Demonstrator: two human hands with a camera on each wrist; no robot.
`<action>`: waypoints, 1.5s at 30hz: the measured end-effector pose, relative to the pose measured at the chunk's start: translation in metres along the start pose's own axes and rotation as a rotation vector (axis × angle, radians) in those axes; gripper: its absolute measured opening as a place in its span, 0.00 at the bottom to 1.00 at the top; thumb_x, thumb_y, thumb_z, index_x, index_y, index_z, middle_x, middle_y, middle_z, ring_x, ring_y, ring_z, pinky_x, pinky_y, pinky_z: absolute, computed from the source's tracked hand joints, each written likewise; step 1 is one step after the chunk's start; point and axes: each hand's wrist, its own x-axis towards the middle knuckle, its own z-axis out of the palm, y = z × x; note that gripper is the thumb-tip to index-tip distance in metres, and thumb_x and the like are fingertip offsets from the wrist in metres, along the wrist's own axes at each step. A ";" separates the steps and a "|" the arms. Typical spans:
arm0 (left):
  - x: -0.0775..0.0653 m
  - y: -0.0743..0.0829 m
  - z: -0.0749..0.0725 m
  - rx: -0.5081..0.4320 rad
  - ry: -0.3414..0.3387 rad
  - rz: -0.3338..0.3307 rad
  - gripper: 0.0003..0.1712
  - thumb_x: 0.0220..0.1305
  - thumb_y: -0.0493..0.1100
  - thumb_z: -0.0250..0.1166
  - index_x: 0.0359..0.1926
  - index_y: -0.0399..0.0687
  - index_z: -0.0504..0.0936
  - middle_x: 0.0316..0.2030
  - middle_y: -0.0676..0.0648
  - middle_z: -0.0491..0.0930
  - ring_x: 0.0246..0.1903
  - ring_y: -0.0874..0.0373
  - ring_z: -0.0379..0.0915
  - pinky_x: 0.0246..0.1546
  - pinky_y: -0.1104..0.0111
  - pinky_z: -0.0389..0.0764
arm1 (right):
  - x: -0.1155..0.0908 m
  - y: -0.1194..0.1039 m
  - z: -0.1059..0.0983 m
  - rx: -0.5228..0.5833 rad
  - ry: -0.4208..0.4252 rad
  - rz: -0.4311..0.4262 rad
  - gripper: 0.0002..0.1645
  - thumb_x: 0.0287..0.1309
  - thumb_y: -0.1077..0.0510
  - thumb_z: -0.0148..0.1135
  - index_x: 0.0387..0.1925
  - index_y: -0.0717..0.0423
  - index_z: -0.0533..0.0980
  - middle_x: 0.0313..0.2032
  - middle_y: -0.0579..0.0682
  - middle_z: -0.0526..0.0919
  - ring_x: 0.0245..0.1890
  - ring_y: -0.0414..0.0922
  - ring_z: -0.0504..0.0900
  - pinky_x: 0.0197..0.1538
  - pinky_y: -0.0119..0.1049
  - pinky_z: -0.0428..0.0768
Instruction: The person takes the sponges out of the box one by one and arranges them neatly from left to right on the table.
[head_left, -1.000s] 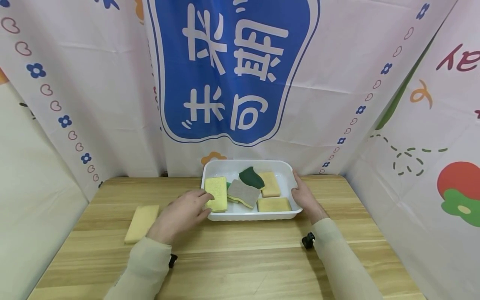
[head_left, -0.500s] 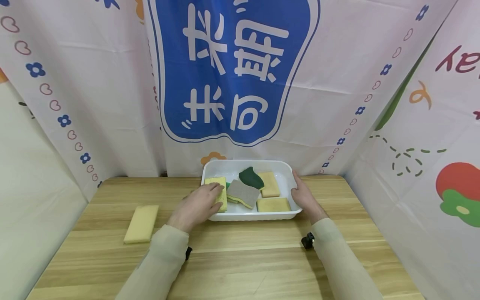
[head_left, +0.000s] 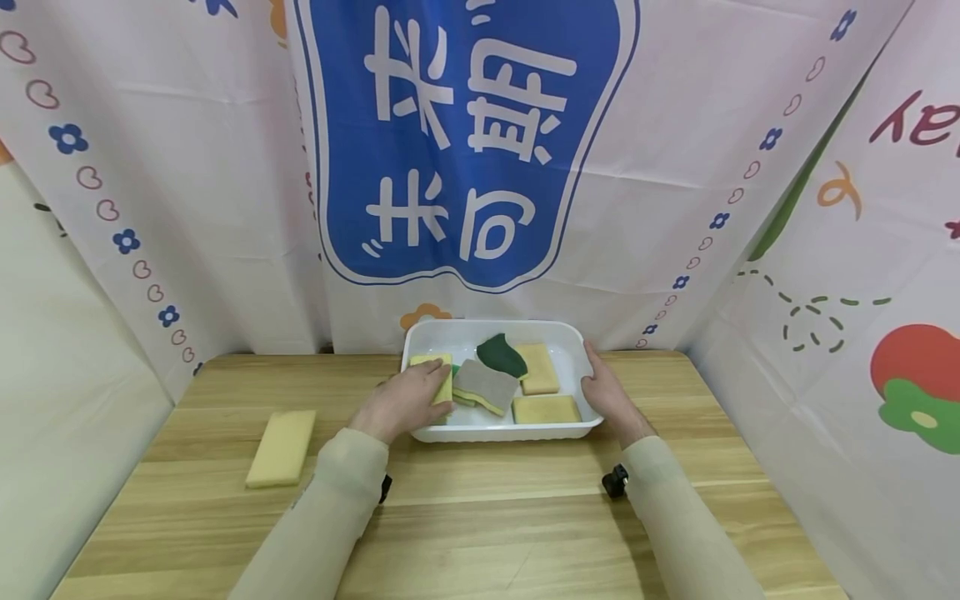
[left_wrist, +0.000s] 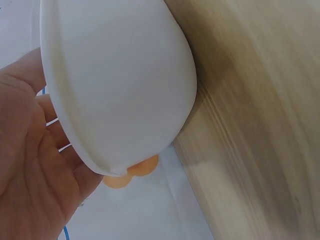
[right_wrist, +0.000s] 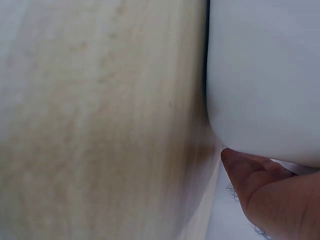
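A white plastic tray [head_left: 491, 432] stands at the back of the wooden table. My left hand [head_left: 403, 402] reaches over its left rim, fingers and thumb on a yellow sponge [head_left: 442, 383] inside and covering much of it. In the left wrist view, the tray wall hides the fingertips of that hand [left_wrist: 45, 165]; I cannot tell whether they grip the sponge. My right hand [head_left: 613, 400] holds the tray's right end. The right wrist view has the fingers of this hand [right_wrist: 265, 185] against the underside of the rim.
Also in the tray lie a grey-topped sponge [head_left: 486, 385], a dark green scouring pad [head_left: 501, 354] and two tan sponges, one upright [head_left: 538, 368] and one crosswise [head_left: 547, 409]. Another yellow sponge [head_left: 282, 448] lies on the table at left. Printed cloth [head_left: 255, 208] hangs close behind.
My left hand has moved right and over the tray's left rim, coming down on the yellow sponge there. My right hand keeps its place at the tray's right end.
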 end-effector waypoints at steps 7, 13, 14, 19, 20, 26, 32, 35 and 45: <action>0.004 -0.001 -0.003 -0.026 -0.055 -0.031 0.47 0.82 0.56 0.77 0.89 0.38 0.70 0.90 0.33 0.67 0.89 0.33 0.66 0.89 0.37 0.72 | 0.000 -0.002 0.000 0.008 -0.004 0.003 0.51 0.84 0.71 0.38 0.98 0.47 0.36 0.97 0.60 0.37 0.98 0.66 0.40 0.98 0.65 0.40; 0.003 0.000 -0.006 0.011 -0.060 -0.009 0.49 0.76 0.47 0.83 0.88 0.37 0.71 0.90 0.34 0.66 0.89 0.34 0.66 0.90 0.40 0.72 | 0.001 0.001 0.001 0.007 -0.008 0.005 0.51 0.85 0.70 0.37 0.98 0.46 0.36 0.98 0.59 0.37 0.98 0.65 0.39 0.98 0.64 0.40; 0.003 0.000 -0.006 0.016 -0.060 -0.009 0.49 0.76 0.46 0.83 0.88 0.37 0.71 0.90 0.34 0.67 0.89 0.34 0.67 0.90 0.40 0.73 | 0.001 0.001 0.001 0.007 -0.007 0.004 0.51 0.85 0.70 0.37 0.98 0.46 0.36 0.98 0.59 0.37 0.98 0.65 0.39 0.98 0.64 0.40; 0.006 0.001 -0.007 0.010 -0.070 -0.003 0.45 0.78 0.45 0.80 0.87 0.38 0.73 0.89 0.34 0.69 0.88 0.35 0.69 0.89 0.41 0.74 | 0.001 0.000 0.000 0.009 -0.006 -0.001 0.51 0.85 0.70 0.37 0.98 0.47 0.36 0.98 0.59 0.37 0.98 0.65 0.39 0.98 0.64 0.41; 0.006 0.001 -0.008 0.007 -0.072 -0.003 0.43 0.79 0.45 0.79 0.87 0.39 0.74 0.89 0.35 0.69 0.88 0.35 0.69 0.89 0.41 0.74 | 0.000 -0.001 0.000 0.008 -0.005 -0.001 0.51 0.85 0.70 0.38 0.98 0.48 0.36 0.98 0.59 0.37 0.98 0.66 0.39 0.98 0.64 0.41; 0.006 0.000 -0.011 0.008 -0.034 0.040 0.35 0.82 0.44 0.75 0.82 0.39 0.79 0.83 0.37 0.80 0.79 0.38 0.81 0.83 0.42 0.82 | -0.001 -0.002 0.001 0.007 0.002 -0.007 0.51 0.84 0.71 0.38 0.98 0.49 0.37 0.97 0.61 0.38 0.98 0.67 0.40 0.98 0.65 0.41; 0.004 0.001 -0.015 0.027 0.057 0.122 0.24 0.83 0.41 0.75 0.73 0.40 0.87 0.71 0.39 0.91 0.65 0.45 0.91 0.73 0.47 0.92 | -0.001 -0.003 0.000 0.004 0.001 -0.008 0.51 0.84 0.71 0.38 0.98 0.48 0.37 0.97 0.61 0.39 0.98 0.67 0.41 0.98 0.65 0.41; 0.004 0.001 -0.016 0.040 0.090 0.142 0.19 0.84 0.40 0.74 0.69 0.41 0.89 0.65 0.41 0.94 0.57 0.49 0.92 0.68 0.49 0.94 | -0.001 -0.003 0.000 0.002 0.002 -0.003 0.52 0.84 0.71 0.38 0.98 0.48 0.37 0.97 0.61 0.38 0.98 0.67 0.41 0.98 0.66 0.42; 0.000 0.004 -0.019 0.118 0.252 0.109 0.16 0.82 0.39 0.76 0.66 0.48 0.91 0.54 0.40 0.97 0.43 0.47 0.97 0.52 0.46 1.00 | 0.002 0.002 -0.001 0.021 0.001 0.000 0.52 0.84 0.70 0.38 0.98 0.46 0.37 0.98 0.59 0.38 0.98 0.66 0.39 0.98 0.65 0.39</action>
